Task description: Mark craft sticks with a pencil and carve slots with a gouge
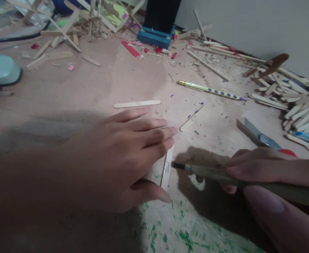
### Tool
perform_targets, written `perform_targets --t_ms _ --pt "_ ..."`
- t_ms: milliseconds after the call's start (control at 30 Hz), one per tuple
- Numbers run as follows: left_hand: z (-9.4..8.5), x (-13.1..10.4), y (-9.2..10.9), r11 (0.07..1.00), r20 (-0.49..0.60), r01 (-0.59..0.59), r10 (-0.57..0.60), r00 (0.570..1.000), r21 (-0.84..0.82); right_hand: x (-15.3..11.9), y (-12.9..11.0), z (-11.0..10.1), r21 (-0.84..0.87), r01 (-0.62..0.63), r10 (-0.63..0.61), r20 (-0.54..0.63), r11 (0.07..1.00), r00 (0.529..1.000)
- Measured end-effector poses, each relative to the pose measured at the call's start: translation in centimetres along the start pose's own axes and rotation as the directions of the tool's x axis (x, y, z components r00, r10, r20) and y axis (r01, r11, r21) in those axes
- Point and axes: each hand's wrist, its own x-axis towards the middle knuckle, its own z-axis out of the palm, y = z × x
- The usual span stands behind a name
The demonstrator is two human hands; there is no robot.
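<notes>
My left hand (133,151) lies flat with fingers stretched, its fingertips and thumb on a narrow craft stick (167,165) that bears a small dark mark. In my right hand (270,175) is a pen-shaped craft knife (207,173), gripped between thumb and fingers. Its dark tip is beside the stick's right edge, close to the mark; whether they touch I cannot tell. Beyond my left fingers rests a craft stick with a pencilled mark (137,104). A shorter, sharply cut stick piece (188,122) lies to its right.
Scissors (260,136) lie partly behind my right hand. Farther back is a spotted pencil (209,90). Many sticks (306,116) are heaped at right. A stick structure (65,31) and a dark block on a blue base (156,37) stand at the back. A mint-coloured object (1,69) sits left.
</notes>
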Motion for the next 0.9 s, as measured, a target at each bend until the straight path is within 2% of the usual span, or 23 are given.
perform_targets --t_ms 67,133,200,300,467,567,767,900 --pt "0.1 0.1 0.0 1.0 0.003 -0.011 0.011 1.0 0.005 -0.2 0.2 -0.3 -0.081 0.017 -0.011 0.068 0.997 0.998" --pt "0.1 0.1 -0.1 1.0 -0.001 -0.011 0.011 1.0 0.002 -0.1 0.4 -0.6 -0.118 0.063 -0.053 0.086 0.991 0.995" --pt "0.0 0.2 0.0 1.0 -0.002 -0.005 0.005 1.0 -0.004 0.1 0.7 -0.8 -0.117 0.108 -0.095 0.111 0.987 0.989" --pt "-0.1 0.2 0.0 1.0 -0.012 -0.006 0.006 1.0 -0.012 0.3 0.7 -0.8 -0.097 0.108 -0.094 0.146 0.989 0.985" --pt "0.0 0.2 0.0 1.0 -0.002 -0.007 0.007 1.0 -0.016 0.2 0.3 -0.5 -0.089 0.089 -0.081 0.087 0.992 0.993" --pt "0.1 0.2 -0.1 1.0 -0.017 -0.015 0.015 1.0 -0.02 0.6 0.1 -0.5 -0.105 0.106 -0.095 0.106 0.989 0.99" --pt "0.0 0.1 -0.2 0.999 -0.021 -0.013 0.012 1.0 -0.035 2.0 -0.5 -0.3 -0.033 0.183 -0.171 0.226 0.983 0.959" --pt "-0.2 0.1 -0.2 0.999 -0.011 -0.019 0.019 1.0 -0.029 1.5 -0.4 -0.4 -0.069 0.138 -0.123 0.192 0.988 0.974"
